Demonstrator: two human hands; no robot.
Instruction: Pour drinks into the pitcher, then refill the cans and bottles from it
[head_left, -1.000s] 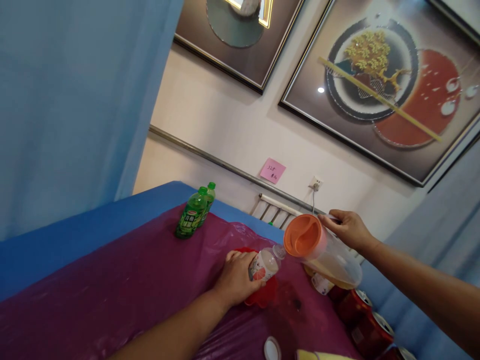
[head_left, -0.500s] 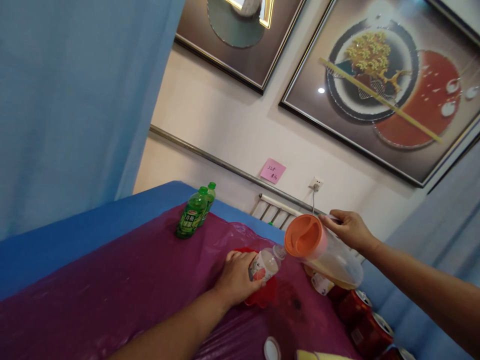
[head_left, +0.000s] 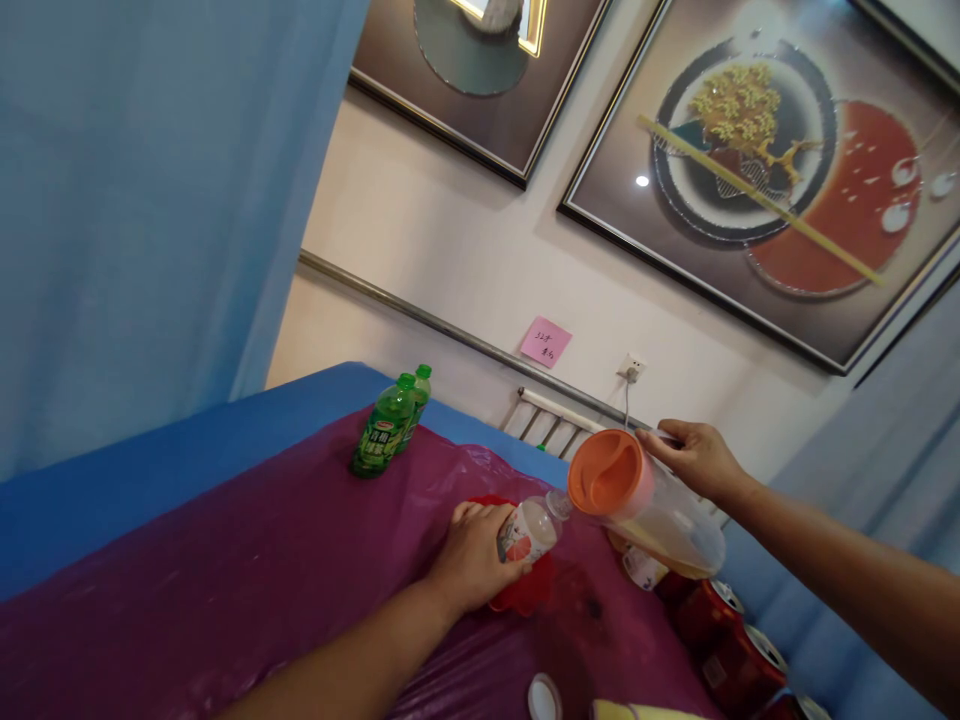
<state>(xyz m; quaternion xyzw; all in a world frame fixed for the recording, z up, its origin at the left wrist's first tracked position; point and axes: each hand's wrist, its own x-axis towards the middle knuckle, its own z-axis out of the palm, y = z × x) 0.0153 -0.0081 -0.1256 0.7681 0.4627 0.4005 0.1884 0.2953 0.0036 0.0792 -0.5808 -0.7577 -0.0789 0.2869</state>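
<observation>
My left hand (head_left: 480,555) is wrapped round a clear plastic bottle (head_left: 534,530) with a fruit-printed label. The bottle leans to the right, its open mouth at the lid of a pitcher. My right hand (head_left: 697,455) grips the handle of that clear plastic pitcher (head_left: 686,515), which has an orange lid (head_left: 606,472). The pitcher lies tilted far over towards the bottle, with pale yellowish liquid along its lower side. Whether liquid is running between them is too small to tell. Under the bottle and my left hand sits a red dish (head_left: 531,590), mostly covered.
Two green bottles (head_left: 382,430) stand at the back of the purple sheet (head_left: 300,560). Several red cans (head_left: 742,665) line the right edge, near another labelled container (head_left: 643,568). A white lid (head_left: 544,697) and a yellow cloth (head_left: 637,711) lie at the front. A blue curtain (head_left: 150,200) hangs left.
The pitcher has shifted very slightly to the left. Both hands keep their holds, and the rest looks the same.
</observation>
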